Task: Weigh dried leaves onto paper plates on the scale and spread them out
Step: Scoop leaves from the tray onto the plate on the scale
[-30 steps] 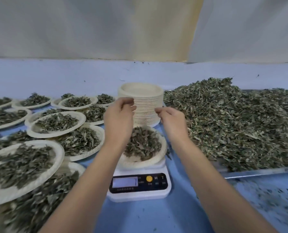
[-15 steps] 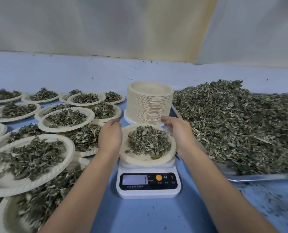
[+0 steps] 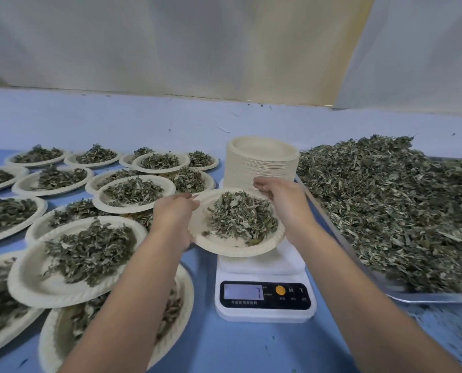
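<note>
A paper plate (image 3: 219, 244) heaped with dried leaves (image 3: 242, 215) is held just above the white digital scale (image 3: 265, 300), shifted a little to the scale's left. My left hand (image 3: 174, 214) grips the plate's left rim. My right hand (image 3: 283, 199) grips its far right rim. The scale's platform shows bare under the plate's right side, and its display is lit.
A tall stack of paper plates (image 3: 262, 161) stands behind the scale. A metal tray (image 3: 426, 297) piled with loose dried leaves (image 3: 391, 205) fills the right. Several filled plates (image 3: 89, 254) overlap across the blue table (image 3: 238, 348) on the left.
My hands came down from the plate stack to the filled plate on the scale, took its rim on both sides, and lifted it up and slightly left.
</note>
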`<action>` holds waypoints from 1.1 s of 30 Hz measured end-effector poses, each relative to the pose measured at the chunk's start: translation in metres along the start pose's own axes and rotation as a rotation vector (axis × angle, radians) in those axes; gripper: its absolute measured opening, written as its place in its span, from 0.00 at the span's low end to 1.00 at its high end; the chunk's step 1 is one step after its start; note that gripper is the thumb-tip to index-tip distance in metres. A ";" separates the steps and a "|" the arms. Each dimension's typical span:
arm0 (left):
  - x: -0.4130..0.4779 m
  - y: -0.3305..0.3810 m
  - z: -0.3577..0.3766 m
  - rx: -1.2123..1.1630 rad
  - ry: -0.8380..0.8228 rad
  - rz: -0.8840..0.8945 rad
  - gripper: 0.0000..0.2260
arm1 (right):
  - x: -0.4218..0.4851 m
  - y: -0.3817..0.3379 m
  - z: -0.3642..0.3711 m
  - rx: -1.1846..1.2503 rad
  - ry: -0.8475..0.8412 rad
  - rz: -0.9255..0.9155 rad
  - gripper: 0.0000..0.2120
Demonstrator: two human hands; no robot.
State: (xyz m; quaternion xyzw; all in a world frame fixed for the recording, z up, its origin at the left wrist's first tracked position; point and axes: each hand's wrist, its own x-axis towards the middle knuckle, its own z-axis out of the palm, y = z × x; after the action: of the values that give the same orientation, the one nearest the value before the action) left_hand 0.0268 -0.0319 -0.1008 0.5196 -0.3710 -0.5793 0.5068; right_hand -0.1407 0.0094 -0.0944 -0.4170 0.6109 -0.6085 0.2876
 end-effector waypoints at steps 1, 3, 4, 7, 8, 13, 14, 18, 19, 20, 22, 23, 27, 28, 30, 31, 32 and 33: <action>0.002 0.005 -0.005 -0.009 0.020 0.006 0.15 | 0.000 -0.004 0.008 -0.046 -0.016 -0.025 0.14; 0.004 0.016 -0.016 -0.025 0.062 0.028 0.16 | 0.000 -0.014 0.026 -0.132 -0.079 -0.074 0.15; 0.007 0.022 -0.022 -0.036 0.089 0.041 0.16 | -0.001 -0.019 0.035 -0.147 -0.116 -0.091 0.15; 0.018 0.040 -0.044 -0.052 0.163 0.065 0.17 | -0.003 -0.034 0.063 -0.110 -0.195 -0.104 0.15; 0.024 0.046 -0.052 -0.058 0.179 0.065 0.17 | -0.003 -0.039 0.072 -0.080 -0.213 -0.108 0.15; 0.058 0.076 -0.097 -0.159 0.252 0.030 0.15 | 0.007 -0.058 0.116 0.040 -0.223 -0.132 0.16; 0.066 0.083 -0.105 -0.199 0.263 0.019 0.15 | 0.010 -0.061 0.125 0.024 -0.219 -0.087 0.14; 0.094 0.106 -0.133 -0.298 0.360 0.037 0.14 | 0.019 -0.072 0.164 0.220 -0.452 0.261 0.07; 0.101 0.111 -0.138 -0.308 0.374 0.055 0.14 | 0.022 -0.074 0.174 0.289 -0.511 0.320 0.06; 0.107 0.116 -0.142 -0.314 0.378 0.075 0.13 | 0.026 -0.075 0.185 0.342 -0.546 0.361 0.05; 0.120 0.126 -0.150 -0.320 0.380 0.103 0.12 | 0.034 -0.074 0.208 0.434 -0.548 0.425 0.02; 0.126 0.130 -0.154 -0.310 0.377 0.102 0.13 | 0.039 -0.072 0.219 0.468 -0.534 0.445 0.01; 0.152 0.138 -0.171 -0.280 0.318 0.051 0.11 | 0.065 -0.065 0.258 0.512 -0.446 0.485 0.07; 0.157 0.138 -0.175 -0.251 0.267 0.024 0.08 | 0.072 -0.063 0.267 0.488 -0.418 0.477 0.10; 0.170 0.136 -0.183 -0.155 0.213 -0.029 0.05 | 0.083 -0.060 0.282 0.428 -0.383 0.463 0.14; 0.177 0.134 -0.187 -0.120 0.210 -0.049 0.05 | 0.088 -0.059 0.288 0.406 -0.384 0.459 0.15; 0.185 0.131 -0.192 -0.104 0.204 -0.070 0.05 | 0.091 -0.059 0.294 0.392 -0.396 0.455 0.16; 0.194 0.128 -0.196 -0.101 0.185 -0.091 0.04 | 0.094 -0.059 0.299 0.383 -0.415 0.447 0.16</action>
State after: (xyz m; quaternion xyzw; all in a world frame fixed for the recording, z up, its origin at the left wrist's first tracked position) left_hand 0.2549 -0.2289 -0.0583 0.5609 -0.2687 -0.5692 0.5377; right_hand 0.0798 -0.2171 -0.0498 -0.3261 0.4905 -0.5363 0.6045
